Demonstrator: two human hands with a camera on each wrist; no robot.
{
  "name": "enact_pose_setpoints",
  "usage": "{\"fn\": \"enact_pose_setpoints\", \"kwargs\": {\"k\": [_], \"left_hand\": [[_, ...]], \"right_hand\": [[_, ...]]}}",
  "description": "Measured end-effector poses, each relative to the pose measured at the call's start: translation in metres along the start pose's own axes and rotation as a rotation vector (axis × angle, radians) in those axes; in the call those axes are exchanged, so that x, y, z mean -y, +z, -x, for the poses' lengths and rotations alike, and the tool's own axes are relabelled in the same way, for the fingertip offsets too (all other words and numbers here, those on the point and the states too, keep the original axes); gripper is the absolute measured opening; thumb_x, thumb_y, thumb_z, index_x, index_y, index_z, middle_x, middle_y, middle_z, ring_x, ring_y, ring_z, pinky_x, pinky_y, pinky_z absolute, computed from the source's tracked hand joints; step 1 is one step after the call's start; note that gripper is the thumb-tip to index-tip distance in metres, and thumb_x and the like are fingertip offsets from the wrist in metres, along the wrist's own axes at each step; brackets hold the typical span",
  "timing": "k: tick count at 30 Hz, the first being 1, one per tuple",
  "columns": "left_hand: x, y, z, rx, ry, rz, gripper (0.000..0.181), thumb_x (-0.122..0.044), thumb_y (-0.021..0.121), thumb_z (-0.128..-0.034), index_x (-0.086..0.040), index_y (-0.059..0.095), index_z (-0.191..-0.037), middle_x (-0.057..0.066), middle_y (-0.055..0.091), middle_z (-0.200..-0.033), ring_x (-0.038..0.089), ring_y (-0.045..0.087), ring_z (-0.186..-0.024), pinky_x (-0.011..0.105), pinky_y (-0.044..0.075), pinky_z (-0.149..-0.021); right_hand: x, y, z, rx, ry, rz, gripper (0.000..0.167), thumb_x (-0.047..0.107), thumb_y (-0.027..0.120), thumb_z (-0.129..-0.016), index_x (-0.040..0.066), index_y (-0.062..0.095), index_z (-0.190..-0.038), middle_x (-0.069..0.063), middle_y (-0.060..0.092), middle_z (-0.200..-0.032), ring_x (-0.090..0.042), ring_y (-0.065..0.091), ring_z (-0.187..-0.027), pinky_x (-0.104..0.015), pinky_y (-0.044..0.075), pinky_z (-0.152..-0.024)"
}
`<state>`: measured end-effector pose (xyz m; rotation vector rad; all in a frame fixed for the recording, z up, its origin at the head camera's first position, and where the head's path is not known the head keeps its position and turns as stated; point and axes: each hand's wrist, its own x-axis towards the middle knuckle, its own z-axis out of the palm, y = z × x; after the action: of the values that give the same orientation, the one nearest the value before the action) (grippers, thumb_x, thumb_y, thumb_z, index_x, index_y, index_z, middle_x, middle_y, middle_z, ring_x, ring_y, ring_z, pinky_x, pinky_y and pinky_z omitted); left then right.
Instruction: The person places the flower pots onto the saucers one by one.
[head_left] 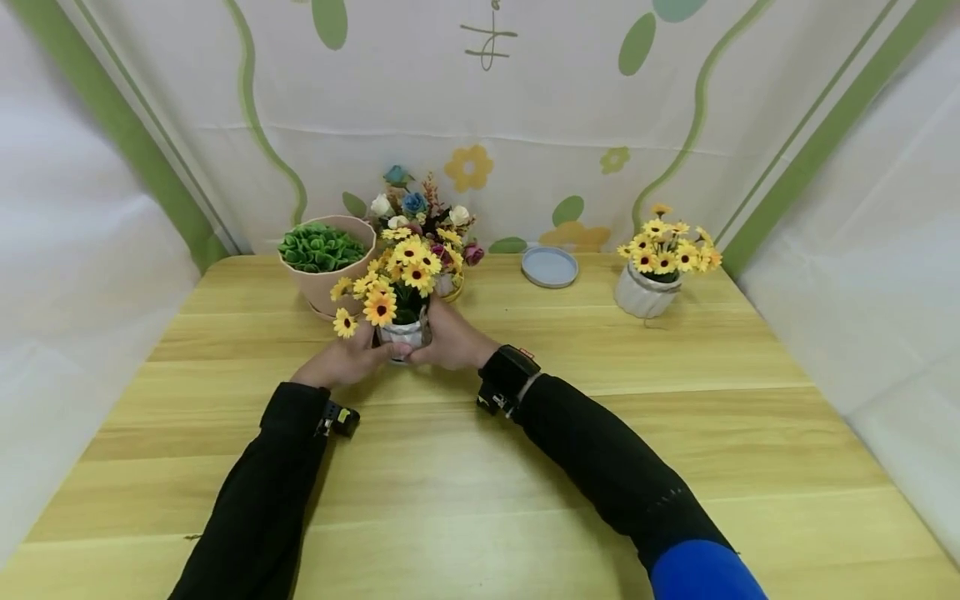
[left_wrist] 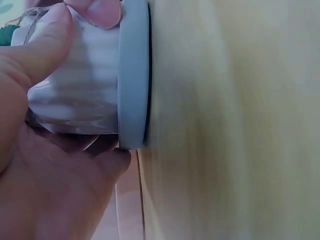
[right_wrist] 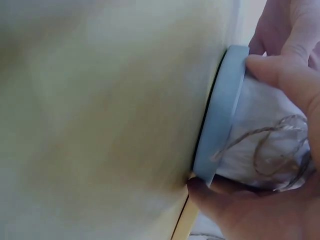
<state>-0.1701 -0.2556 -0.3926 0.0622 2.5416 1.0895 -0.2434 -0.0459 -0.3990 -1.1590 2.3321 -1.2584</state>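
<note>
White pot of yellow flowers is clasped by left hand and right hand, fingers curled round opposite sides, probably for balance. Blue-grey saucer is set beneath, likely as drip tray, low over table.

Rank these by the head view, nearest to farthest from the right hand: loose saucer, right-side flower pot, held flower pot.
1. Held flower pot: in the grasp of the right hand, at its left.
2. Loose saucer: to the hand's right, near the table's back edge.
3. Right-side flower pot: farther right, beyond the saucer.
</note>
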Motion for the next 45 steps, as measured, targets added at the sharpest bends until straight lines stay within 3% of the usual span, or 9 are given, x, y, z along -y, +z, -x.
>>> {"fn": "enact_pose_setpoints", "kwargs": {"k": [9,16,21,26,31,34,38,42,45], "left_hand": [[0.005,-0.004,-0.009,-0.011,-0.036,0.061,0.089,-0.075,0.053,-0.0979,-0.006,0.029,-0.148,0.029,0.037,-0.150,0.045,0.040,-0.141,0.052,0.040,-0.109],[0.008,-0.009,-0.021,-0.079,0.119,0.101,0.085,-0.057,0.056,-0.1057,-0.011,0.017,-0.166,0.019,0.034,-0.159,0.036,0.037,-0.144,0.051,0.033,-0.119],[0.008,-0.012,-0.023,-0.114,0.114,0.105,0.093,-0.058,0.053,-0.1062,-0.014,0.003,-0.170,0.021,0.017,-0.174,0.043,0.019,-0.161,0.062,0.021,-0.131],[0.008,-0.013,-0.026,-0.133,0.124,0.115,0.080,-0.057,0.055,-0.1062,-0.006,0.024,-0.160,0.023,0.037,-0.148,0.037,0.043,-0.133,0.049,0.037,-0.111],[0.000,-0.011,-0.025,-0.134,0.071,0.131,0.095,-0.063,0.059,-0.1019,-0.015,0.011,-0.169,0.025,0.034,-0.161,0.043,0.040,-0.146,0.054,0.036,-0.120],[-0.003,-0.009,-0.022,-0.142,0.047,0.163,0.085,-0.060,0.062,-0.1014,-0.011,0.027,-0.162,0.024,0.045,-0.147,0.042,0.048,-0.132,0.050,0.042,-0.109],[-0.005,-0.004,-0.015,-0.147,0.115,0.218,0.063,-0.047,0.064,-0.1055,-0.008,0.041,-0.151,0.017,0.049,-0.133,0.034,0.049,-0.118,0.046,0.041,-0.103],[-0.006,0.002,-0.001,-0.120,0.159,0.197,0.085,-0.042,0.062,-0.1073,-0.010,0.014,-0.169,0.029,0.026,-0.167,0.047,0.035,-0.148,0.061,0.032,-0.125],[-0.005,0.008,0.011,-0.101,0.148,0.122,0.106,-0.046,0.061,-0.1070,-0.010,-0.018,-0.168,0.026,-0.013,-0.176,0.048,0.001,-0.163,0.068,0.013,-0.131]], "right_hand": [[-0.003,-0.001,-0.013,-0.019,0.024,0.062,0.107,-0.002,0.089,-0.079,0.006,0.023,-0.162,-0.012,0.048,-0.157,-0.024,0.048,-0.146,-0.031,0.030,-0.131],[0.002,-0.002,-0.024,-0.045,0.059,0.125,0.099,0.002,0.088,-0.081,0.002,0.027,-0.159,-0.015,0.054,-0.150,-0.025,0.054,-0.139,-0.031,0.038,-0.127],[0.004,-0.004,-0.033,-0.050,0.085,0.124,0.105,0.001,0.087,-0.082,0.002,0.019,-0.162,-0.017,0.050,-0.155,-0.027,0.051,-0.143,-0.032,0.037,-0.127],[0.006,-0.006,-0.033,-0.048,0.132,0.134,0.109,0.007,0.086,-0.086,0.003,0.012,-0.165,-0.018,0.043,-0.161,-0.028,0.046,-0.149,-0.035,0.036,-0.128],[0.005,-0.007,-0.023,-0.075,0.154,0.105,0.112,0.010,0.086,-0.087,0.004,0.007,-0.166,-0.018,0.037,-0.167,-0.028,0.041,-0.154,-0.037,0.033,-0.131],[0.003,-0.004,-0.015,-0.071,0.159,0.074,0.118,0.009,0.086,-0.087,0.007,0.000,-0.168,-0.018,0.028,-0.171,-0.029,0.034,-0.158,-0.038,0.028,-0.133],[0.002,-0.005,0.002,0.000,0.173,0.006,0.126,0.012,0.086,-0.089,0.010,-0.012,-0.169,-0.019,0.012,-0.176,-0.032,0.022,-0.163,-0.045,0.022,-0.135],[0.007,-0.013,0.031,0.072,0.258,0.014,0.125,0.028,0.082,-0.094,0.014,-0.017,-0.169,-0.018,-0.001,-0.179,-0.033,0.010,-0.166,-0.056,0.017,-0.134],[0.008,-0.022,0.058,0.085,0.312,0.050,0.121,0.039,0.080,-0.094,0.018,-0.012,-0.170,-0.018,0.007,-0.178,-0.035,0.017,-0.164,-0.060,0.021,-0.132]]}}
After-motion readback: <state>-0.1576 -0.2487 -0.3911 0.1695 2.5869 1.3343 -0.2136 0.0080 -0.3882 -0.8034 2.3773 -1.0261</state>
